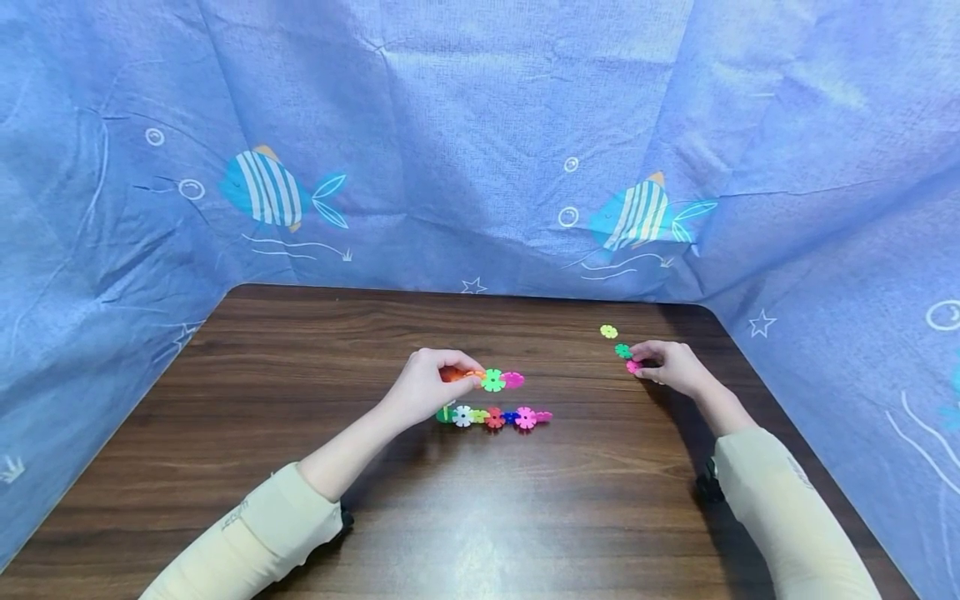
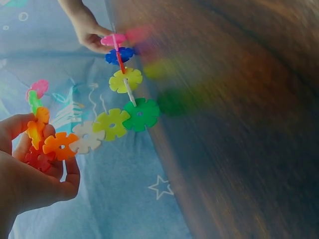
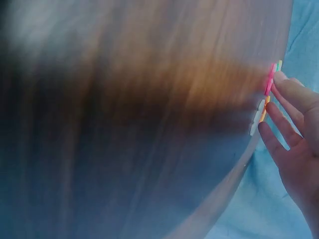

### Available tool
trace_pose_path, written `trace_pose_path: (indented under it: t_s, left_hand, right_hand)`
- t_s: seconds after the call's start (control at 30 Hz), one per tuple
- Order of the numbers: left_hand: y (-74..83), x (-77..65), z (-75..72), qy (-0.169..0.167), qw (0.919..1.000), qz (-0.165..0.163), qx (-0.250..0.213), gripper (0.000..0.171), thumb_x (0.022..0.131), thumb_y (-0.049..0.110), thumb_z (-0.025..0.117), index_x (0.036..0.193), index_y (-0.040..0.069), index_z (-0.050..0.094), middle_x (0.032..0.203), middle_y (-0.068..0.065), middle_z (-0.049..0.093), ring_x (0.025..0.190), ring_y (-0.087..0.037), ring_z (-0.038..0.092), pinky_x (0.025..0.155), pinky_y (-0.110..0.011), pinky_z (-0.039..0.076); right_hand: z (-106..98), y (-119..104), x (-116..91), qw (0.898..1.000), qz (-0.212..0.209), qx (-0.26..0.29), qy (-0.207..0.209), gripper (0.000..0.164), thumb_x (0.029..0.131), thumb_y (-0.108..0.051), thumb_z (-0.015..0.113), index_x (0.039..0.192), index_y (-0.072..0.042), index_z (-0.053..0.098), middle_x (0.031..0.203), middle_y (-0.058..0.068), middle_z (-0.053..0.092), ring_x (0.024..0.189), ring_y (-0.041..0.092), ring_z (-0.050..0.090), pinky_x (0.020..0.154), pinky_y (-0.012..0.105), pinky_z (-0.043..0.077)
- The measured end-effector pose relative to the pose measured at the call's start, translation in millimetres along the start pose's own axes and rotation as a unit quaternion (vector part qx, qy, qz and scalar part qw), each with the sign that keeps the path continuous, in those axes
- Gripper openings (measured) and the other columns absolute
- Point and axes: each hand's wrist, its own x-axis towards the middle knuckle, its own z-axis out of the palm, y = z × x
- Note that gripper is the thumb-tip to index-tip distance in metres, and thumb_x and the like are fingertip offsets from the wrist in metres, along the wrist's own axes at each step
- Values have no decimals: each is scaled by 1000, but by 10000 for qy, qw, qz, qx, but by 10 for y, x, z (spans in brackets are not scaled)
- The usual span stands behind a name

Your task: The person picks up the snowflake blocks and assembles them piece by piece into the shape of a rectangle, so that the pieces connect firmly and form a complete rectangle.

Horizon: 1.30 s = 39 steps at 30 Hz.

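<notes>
My left hand [image 1: 427, 385] grips a bent chain of flower-shaped linking discs [image 2: 112, 124]. Its thumb and fingers pinch the chain around the orange and red discs [image 2: 40, 158]. One end, with a bright green disc [image 1: 492, 381] and a pink one, sticks out past the fingertips. The other stretch, ending in pink [image 1: 526, 417], runs nearer to me, close over the table. At the right, my right hand [image 1: 672, 367] reaches down to loose discs, fingertips right at a flat pink disc [image 3: 269, 80]. A white disc [image 3: 257, 117] and an orange disc [image 3: 265, 105] lie under its other fingers.
Beyond the right hand, a loose green disc [image 1: 622, 351] and a yellow disc [image 1: 609, 332] lie in a row on the brown wooden table [image 1: 315, 367]. A blue curtain printed with fish [image 1: 480, 150] hangs behind the table's far edge and along both sides.
</notes>
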Motion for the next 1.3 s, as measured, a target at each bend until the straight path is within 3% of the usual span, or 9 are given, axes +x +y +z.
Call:
trace_pose_path:
  t_s: [0.27,0.6,0.9,1.1,1.3]
  left_hand:
    - [-11,12,2,37,9999,79,-67,6,82,16,73,88,16,74,76,1,69,56,-10,52,51,-24,45]
    - [-2,15,-8,35,9998,142,-145,6,81,12,72,86,11,74,77,3,70,62,-9,56,56,-24,48]
    - [24,23,-12,1,9998,207,-27,5,80,9,70,84,10,71,78,3,69,68,-9,58,61,-24,49]
    - [32,37,-17,-65,9998,207,9,6,82,11,69,86,13,71,81,4,69,71,-10,60,64,-24,50]
    - [23,31,-21,-149,9997,171,25,10,83,12,69,92,16,73,84,5,70,71,-11,59,64,-25,50]
  right_hand:
    - [29,-19,66,9995,82,-295,-34,30,70,-6,81,96,0,68,79,7,66,74,18,62,66,27,46]
    - [24,-97,81,9988,-375,-219,242,35,63,5,82,94,0,69,72,4,55,66,13,48,61,26,41]
    - [-23,-280,79,9984,-415,84,369,27,70,4,78,96,0,68,75,5,68,69,11,62,64,25,52]
    - [-73,-473,95,9971,-404,124,628,13,76,-7,78,86,-8,71,74,1,69,67,7,62,62,18,49]
    - [-112,-684,120,9928,-729,293,907,10,75,-8,78,81,-11,71,72,0,70,66,1,60,60,13,46]
